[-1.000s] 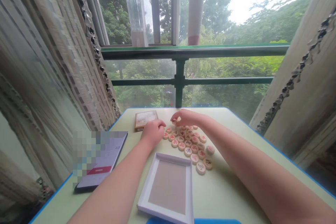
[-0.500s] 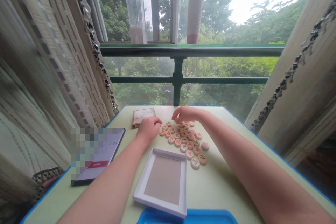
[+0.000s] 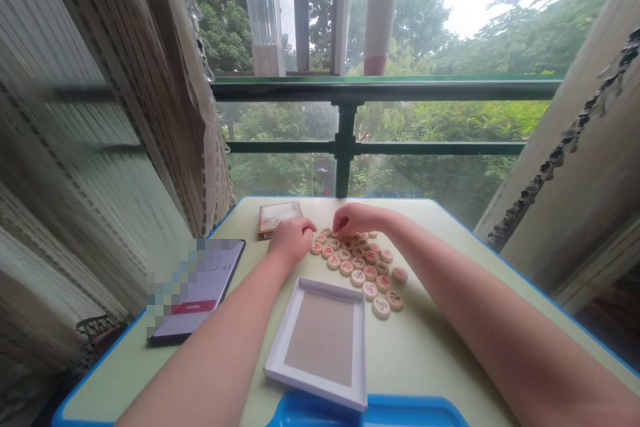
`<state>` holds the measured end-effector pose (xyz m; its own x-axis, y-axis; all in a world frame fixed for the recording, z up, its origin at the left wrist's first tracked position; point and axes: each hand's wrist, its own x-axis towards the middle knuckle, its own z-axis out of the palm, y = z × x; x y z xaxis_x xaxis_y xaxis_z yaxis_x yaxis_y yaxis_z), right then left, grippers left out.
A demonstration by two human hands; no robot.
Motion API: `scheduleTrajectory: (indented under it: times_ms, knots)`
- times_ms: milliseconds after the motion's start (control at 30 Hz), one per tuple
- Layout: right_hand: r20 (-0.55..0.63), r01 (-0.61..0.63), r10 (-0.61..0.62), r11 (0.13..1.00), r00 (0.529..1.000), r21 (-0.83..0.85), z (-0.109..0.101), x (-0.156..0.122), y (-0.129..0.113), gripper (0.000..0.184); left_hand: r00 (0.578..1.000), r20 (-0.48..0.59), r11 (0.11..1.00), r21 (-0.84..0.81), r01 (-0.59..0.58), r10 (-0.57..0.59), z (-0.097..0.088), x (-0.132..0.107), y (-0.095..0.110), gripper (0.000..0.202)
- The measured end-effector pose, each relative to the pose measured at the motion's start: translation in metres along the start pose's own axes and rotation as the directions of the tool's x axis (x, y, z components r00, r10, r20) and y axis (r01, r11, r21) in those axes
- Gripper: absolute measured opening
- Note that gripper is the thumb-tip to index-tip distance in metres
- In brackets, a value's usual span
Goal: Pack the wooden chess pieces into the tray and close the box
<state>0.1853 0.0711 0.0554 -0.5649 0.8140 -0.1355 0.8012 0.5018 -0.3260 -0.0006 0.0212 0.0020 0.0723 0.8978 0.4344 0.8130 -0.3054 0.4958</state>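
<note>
Several round wooden chess pieces (image 3: 361,270) with red and black characters lie in a cluster on the pale green table (image 3: 440,347). My left hand (image 3: 291,240) rests at the cluster's left edge, fingers curled down onto the pieces. At the far side of the cluster my right hand (image 3: 356,219) is bent over the pieces with its fingertips pinched together; whatever is between them is hidden. A shallow white box lid (image 3: 321,341) lies open side up just in front of the pieces.
A phone (image 3: 200,287) with a lit screen lies at the table's left edge. A small wooden box (image 3: 277,216) sits beyond my left hand. A blue tray (image 3: 370,412) is at the near edge. Curtains hang on both sides; a green window rail (image 3: 380,89) is ahead.
Both hands stay at the cluster; the right hand has dropped a little closer to the pieces. The view has shifted slightly, showing more of the blue tray.
</note>
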Motion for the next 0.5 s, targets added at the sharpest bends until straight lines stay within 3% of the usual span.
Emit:
scheduleTrajectory:
  times_ms: [233, 400, 500]
  knots:
    - [0.012, -0.029, 0.03, 0.999, 0.999, -0.031, -0.007, -0.006, 0.001, 0.023, 1.0, 0.012, 1.0, 0.015, -0.02, 0.02, 0.001, 0.0, 0.001, 0.028]
    - [-0.202, -0.084, 0.072, 0.995, 0.977, -0.053, -0.005, -0.002, 0.011, 0.031, 1.0, 0.015, 1.0, 0.014, -0.016, 0.016, 0.001, 0.0, 0.001, 0.028]
    - [-0.213, -0.071, 0.038, 0.987, 0.976, -0.146, 0.001, 0.002, 0.017, 0.032, 0.999, 0.028, 1.0, 0.023, -0.016, 0.015, 0.0, 0.0, 0.001, 0.028]
